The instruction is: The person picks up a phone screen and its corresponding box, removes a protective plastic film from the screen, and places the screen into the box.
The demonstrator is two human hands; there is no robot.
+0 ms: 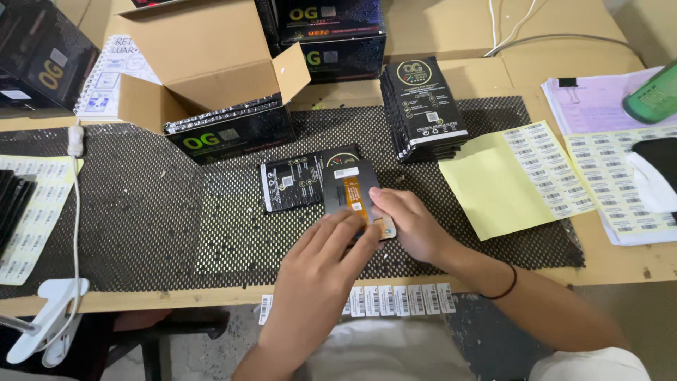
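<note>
Both hands met over a dark flat panel (350, 194) lying on the black mesh mat (141, 212) near the middle of the table. The panel carried an orange flex strip (352, 194) down its back and a small white label near its top edge. The left hand (321, 264) lay palm down with its fingers spread flat, the fingertips pressing on the lower end of the panel — it gripped nothing. The right hand (409, 222) came in from the right side, its fingers curled loosely with the tips touching the panel's lower right edge; whether it pinched the panel or only steadied it could not be told.

Just left of the panel, touching or slightly under it, lay a flat black package (293, 182) with white print. A stack of black packages (425, 109) stood behind and to the right, and an open cardboard box (204, 60) sat behind to the left, with a black carton (233, 137) at its foot. To the right of the hands lay a yellow backing sheet (486, 187) bearing rows of barcode stickers (546, 169) along its right part. A strip of barcode labels (395, 300) hung at the table's near edge, just below the wrists. A white cable (75, 212) ran down the left side of the mat.
</note>
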